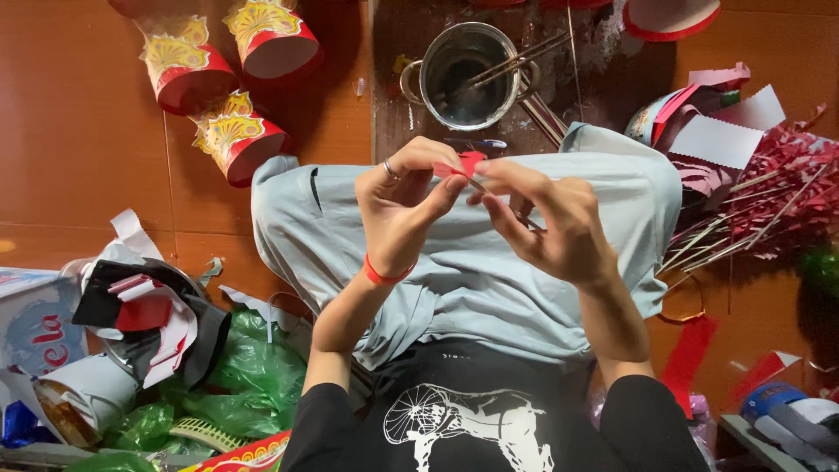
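- At the far left of the floor, a heap of scraps lies together: a white and blue package, a dark bowl stuffed with red, white and black paper offcuts, and crumpled green plastic bags.
- Toward the upper left corner stand three red paper cups with yellow fan-shaped trim, tipped on their sides and close to one another.
- The left hand hovers over the grey trousers covering the person's lap; a ring sits on one finger and a red band circles the wrist. Its fingers pinch the left end of a small red paper piece.
- That red paper piece sits in the middle of the view, held above the lap between both hands.
- Beyond it, near the top edge, a metal pot holds thin sticks leaning on its rim.
- The right hand meets the left, its fingers clenched on the red paper piece's right end, where a thin stick seems to run under it.
- At the right edge lies a bundle of sticks with red paper fringes, beside white and pink paper sheets.
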